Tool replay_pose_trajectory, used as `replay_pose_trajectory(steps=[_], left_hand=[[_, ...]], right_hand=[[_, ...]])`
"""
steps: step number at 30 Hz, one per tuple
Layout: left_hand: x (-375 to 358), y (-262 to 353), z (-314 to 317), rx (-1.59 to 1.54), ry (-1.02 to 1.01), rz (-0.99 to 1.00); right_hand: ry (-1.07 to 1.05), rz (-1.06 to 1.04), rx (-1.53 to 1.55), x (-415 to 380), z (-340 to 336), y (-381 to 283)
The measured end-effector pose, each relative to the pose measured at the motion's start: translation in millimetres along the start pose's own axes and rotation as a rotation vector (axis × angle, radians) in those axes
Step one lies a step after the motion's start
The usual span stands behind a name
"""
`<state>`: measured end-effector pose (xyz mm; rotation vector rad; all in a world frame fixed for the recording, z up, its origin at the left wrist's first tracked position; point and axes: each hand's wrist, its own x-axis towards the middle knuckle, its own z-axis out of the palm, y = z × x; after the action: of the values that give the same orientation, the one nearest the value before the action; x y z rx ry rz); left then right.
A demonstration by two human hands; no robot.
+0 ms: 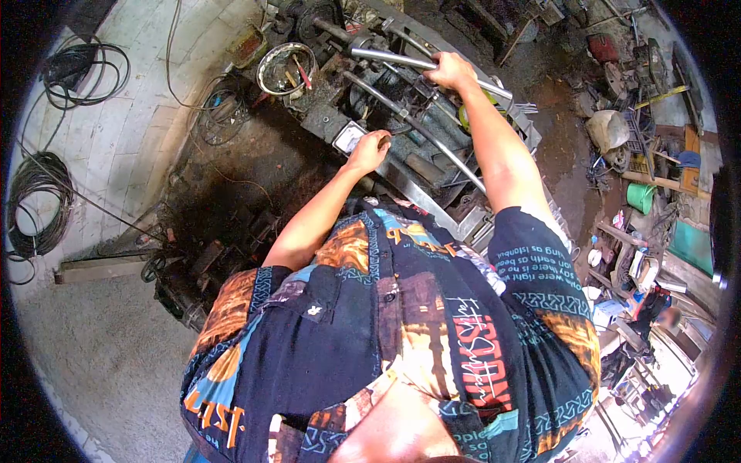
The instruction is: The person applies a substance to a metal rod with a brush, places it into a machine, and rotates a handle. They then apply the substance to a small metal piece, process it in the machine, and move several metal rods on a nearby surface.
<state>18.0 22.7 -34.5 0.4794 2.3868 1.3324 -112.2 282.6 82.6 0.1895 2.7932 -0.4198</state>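
Observation:
A long shiny steel bar point(401, 60) lies slantwise over a greasy metal machine point(421, 166). My right hand point(450, 71) is closed around the middle of this bar. Further left and nearer my body, my left hand point(369, 151) is held over the machine's near edge with its fingers curled; what they hold, if anything, is hidden. Beside it is a small white-rimmed square part point(349, 137). A thinner rod point(444, 147) runs across the machine between my hands, down toward the right.
A round pan point(266, 71) with a red-handled tool stands at the machine's upper left. Coiled black cables point(38, 202) hang on the left wall. Scrap, a pale sack-like object point(607, 131) and a green bucket point(640, 197) lie along the right side.

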Motion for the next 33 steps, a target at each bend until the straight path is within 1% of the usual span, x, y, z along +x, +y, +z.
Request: replay_pose_trajectory(steps=[5, 14, 17, 20, 22, 25, 28, 33], left_hand=[[1, 1, -2, -0.033, -0.029, -0.015], [0, 0, 0, -0.018, -0.003, -0.008], [2, -13, 6, 0.005, 0.014, 0.043], [2, -11, 6, 0.038, 0.002, 0.044], [1, -4, 3, -0.029, -0.017, -0.017], [0, 0, 2, -0.002, -0.018, -0.01], [2, -2, 1, 0.023, -0.005, 0.015], [2, -3, 2, 0.024, -0.008, 0.022]], right_hand=[[-0.008, -0.004, -0.023, 0, 3, 2], [0.004, 0.013, 0.002, -9, 0, 0], [-0.009, 0.021, -0.004, -7, 0, 0], [-0.015, 0.02, -0.001, -5, 1, 1], [0.002, 0.018, 0.015, -4, 4, 2], [-0.026, 0.011, -0.021, -1, 4, 3], [0.009, 0.007, -0.011, 2, 4, 3], [-0.021, 0.004, -0.009, 1, 2, 7]])
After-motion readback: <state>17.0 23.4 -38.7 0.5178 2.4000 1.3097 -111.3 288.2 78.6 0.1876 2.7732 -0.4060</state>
